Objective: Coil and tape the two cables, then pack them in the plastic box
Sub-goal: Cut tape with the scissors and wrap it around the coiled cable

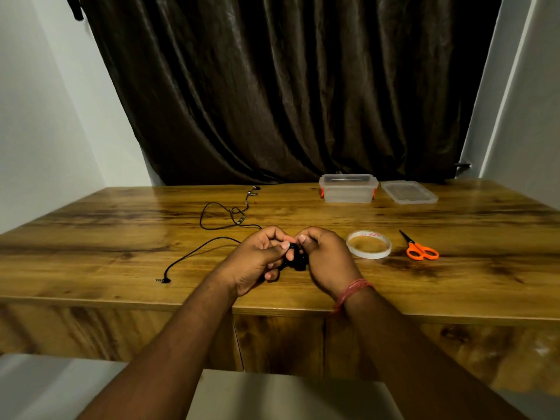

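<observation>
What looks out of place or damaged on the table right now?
Nothing stands out. The earphone cable lies loose, uncoiled, on the table; the plastic box stands open, its lid flat beside it.

Red print runs round the inner face of the tape roll [368, 244], but the letters are too small and blurred to read.

hands: left hand [260, 256] and right hand [324, 259] both pinch a small black coiled cable [295, 260] above the counter [91, 237]
loose cable [218, 219]: uncoiled, left of the hands
tape roll [368, 244]: just right of the right hand
scissors [419, 248]: beside the tape roll
plastic box [348, 189]: open, far edge, lid [409, 192] beside it
</observation>
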